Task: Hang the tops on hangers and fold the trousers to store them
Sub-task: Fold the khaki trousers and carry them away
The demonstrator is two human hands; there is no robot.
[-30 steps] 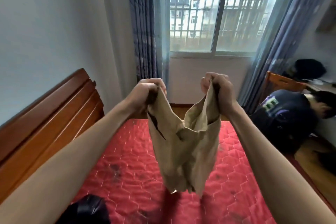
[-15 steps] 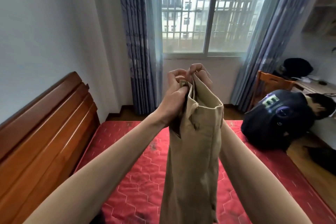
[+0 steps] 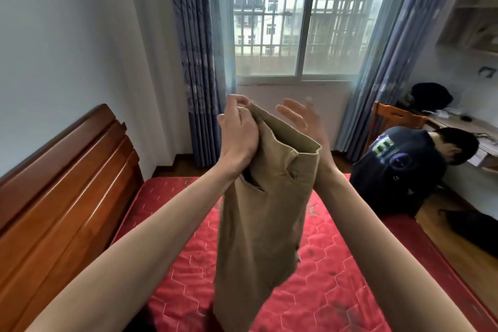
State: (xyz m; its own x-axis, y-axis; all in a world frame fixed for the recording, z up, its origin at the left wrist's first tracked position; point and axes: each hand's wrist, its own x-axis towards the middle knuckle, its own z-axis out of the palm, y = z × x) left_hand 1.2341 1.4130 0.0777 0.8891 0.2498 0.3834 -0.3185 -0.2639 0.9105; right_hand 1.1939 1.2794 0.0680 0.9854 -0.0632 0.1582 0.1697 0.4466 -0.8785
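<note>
Now trousers (image 3: 265, 213) hang doubled above red mattress (image 3: 336, 277). Left hand (image 3: 238, 133) pinches waistband. Right hand (image 3: 304, 122) just behind trousers, fingers spread, gripping nothing. Beyond mattress: seated person (image 3: 404, 167), window (image 3: 301, 16).

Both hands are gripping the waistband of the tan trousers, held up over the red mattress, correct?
Not quite. In the head view only the left hand grips the waistband of the tan trousers; the right hand is open, fingers spread, behind the cloth. The trousers do hang above the red mattress.
</note>
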